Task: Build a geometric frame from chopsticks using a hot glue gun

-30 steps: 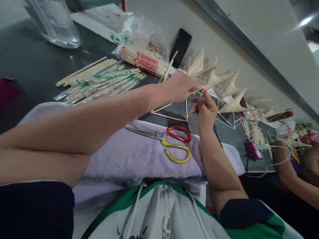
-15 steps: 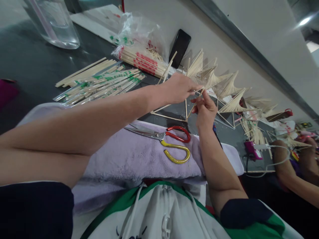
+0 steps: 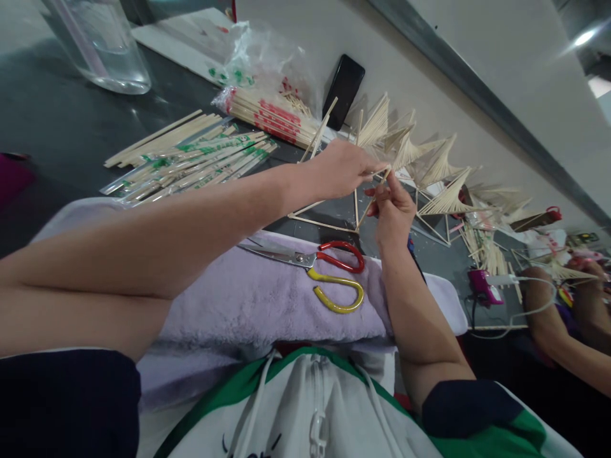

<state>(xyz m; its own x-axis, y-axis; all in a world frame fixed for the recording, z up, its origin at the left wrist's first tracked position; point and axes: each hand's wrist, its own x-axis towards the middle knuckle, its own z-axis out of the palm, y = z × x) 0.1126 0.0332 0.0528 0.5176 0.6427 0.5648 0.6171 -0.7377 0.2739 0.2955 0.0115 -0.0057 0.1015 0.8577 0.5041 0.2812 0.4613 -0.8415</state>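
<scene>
Stick frame [image 3: 324, 224] is rested on the dark table [image 3: 57, 127], beyond the towel [image 3: 229, 299]; its raised corner is pinched narrowly by the fingertips of the left hand [image 3: 341, 166] and the right hand [image 3: 395, 207], presumably so the meeting ends are held steady. Scissors [image 3: 303, 259] are laid on the towel, likely for easy reach.

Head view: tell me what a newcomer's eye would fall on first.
Probably the scissors, one handle red and the other yellow, lying on the lilac towel. Past them, the left hand and right hand meet at a corner of a stick frame. A row of fanned stick shapes stretches beyond the right hand.
</scene>
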